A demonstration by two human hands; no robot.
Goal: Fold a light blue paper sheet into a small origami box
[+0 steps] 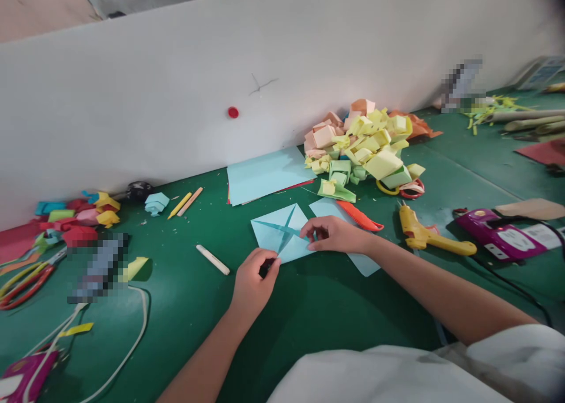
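A light blue sheet of paper lies in front of me, its corners folded in so that the gaps between the flaps form a darker cross. My left hand pinches its near edge between thumb and fingers. On the right side, my right hand has curled fingers gripping the paper near its right corner. Partly under my right forearm is another light blue strip of paper, with an orange utility knife on top. A whitish stick lies left of my left hand.
Blue sheets lie by the white partition. Beside them rises a pile of folded paper pieces. A yellow glue gun and purple box sit right; scissors, a blurred device and a cable lie left.
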